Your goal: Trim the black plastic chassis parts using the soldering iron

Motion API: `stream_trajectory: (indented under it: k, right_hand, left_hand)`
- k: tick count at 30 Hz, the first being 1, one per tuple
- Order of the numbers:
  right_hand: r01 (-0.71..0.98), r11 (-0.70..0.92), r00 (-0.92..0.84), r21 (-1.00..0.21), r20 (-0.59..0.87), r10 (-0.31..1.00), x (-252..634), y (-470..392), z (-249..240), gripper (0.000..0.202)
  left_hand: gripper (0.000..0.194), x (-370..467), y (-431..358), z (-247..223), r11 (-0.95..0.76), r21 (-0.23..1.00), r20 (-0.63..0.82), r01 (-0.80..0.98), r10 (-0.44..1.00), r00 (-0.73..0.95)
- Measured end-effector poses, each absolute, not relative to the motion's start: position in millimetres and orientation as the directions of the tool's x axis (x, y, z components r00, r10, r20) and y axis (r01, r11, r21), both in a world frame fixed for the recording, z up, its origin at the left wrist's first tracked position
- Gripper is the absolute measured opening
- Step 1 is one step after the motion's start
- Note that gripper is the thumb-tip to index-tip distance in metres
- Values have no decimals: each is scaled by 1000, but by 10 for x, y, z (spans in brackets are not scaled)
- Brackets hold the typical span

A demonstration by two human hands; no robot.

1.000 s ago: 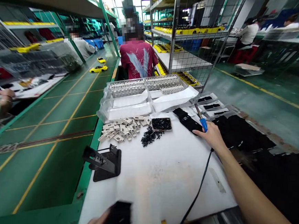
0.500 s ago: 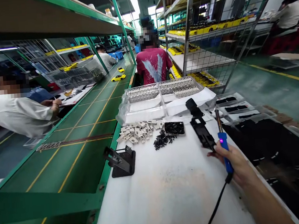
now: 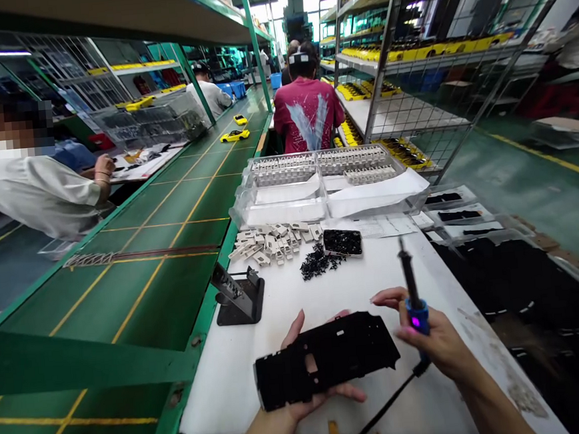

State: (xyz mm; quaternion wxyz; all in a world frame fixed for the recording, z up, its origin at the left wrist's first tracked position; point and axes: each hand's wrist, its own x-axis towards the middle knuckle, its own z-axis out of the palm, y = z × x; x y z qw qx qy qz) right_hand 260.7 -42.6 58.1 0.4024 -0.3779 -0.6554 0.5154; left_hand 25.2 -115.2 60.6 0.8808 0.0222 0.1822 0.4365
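Note:
A flat black plastic part [image 3: 330,354] lies across the palm of my left hand [image 3: 304,403], whose fingers show spread beyond its edges. My right hand [image 3: 434,339], just right of the part, is closed around a blue-handled soldering iron [image 3: 418,317]. The iron's tip points up and its purple light is lit; its black cord runs down to the table's front edge. On the left of the white table [image 3: 374,277] stands a black iron stand [image 3: 240,298], with nothing in it. Behind it lie white plastic pieces [image 3: 279,242], loose black bits [image 3: 318,261] and a small filled box [image 3: 342,242].
Clear trays [image 3: 329,207] with rows of pale parts stand at the table's far end. Black sheets [image 3: 525,285] lie at the right. A green conveyor [image 3: 153,268] runs along the left, with a person [image 3: 40,176] beyond. Another person [image 3: 306,112] sits ahead.
My left hand has come into view under a broad black part. My right hand no longer holds the black part it had beside the iron, and the iron has moved lower and left.

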Motion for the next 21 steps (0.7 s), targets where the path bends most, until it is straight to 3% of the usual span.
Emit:
stream_trajectory:
  k: [3,5,7,9,11,14,21]
  right_hand:
    - [149,63,-156,-987,39,987,2448,-194,473,37]
    - [322,-2,-60,-947,-23,998,2282,18,376,38]
    - [546,74,-114,-835,13,993,2084,228,272,36]
    - [636,126,-183,-762,10,983,1890,393,175,27]
    - [682,131,-203,-719,-15,979,1736,489,96,18]
    - [750,120,-192,-651,-40,980,1623,532,27,13]
    - [799,99,-175,-593,-73,982,1633,584,29,16]
  left_hand:
    - [56,177,-1261,500,455,226,-321,-862,870,375]
    - [50,136,-1316,409,382,250,-326,-890,898,294]
    - [50,101,-1351,337,335,256,-303,-907,919,254]
    - [59,68,-1372,296,273,267,-251,-924,946,207]
    - [68,30,-1385,284,208,282,-196,-937,968,156]
    - [66,-24,-1383,304,226,296,-189,-928,966,175]
    - [49,-38,-1153,461,263,399,-365,-878,924,110]
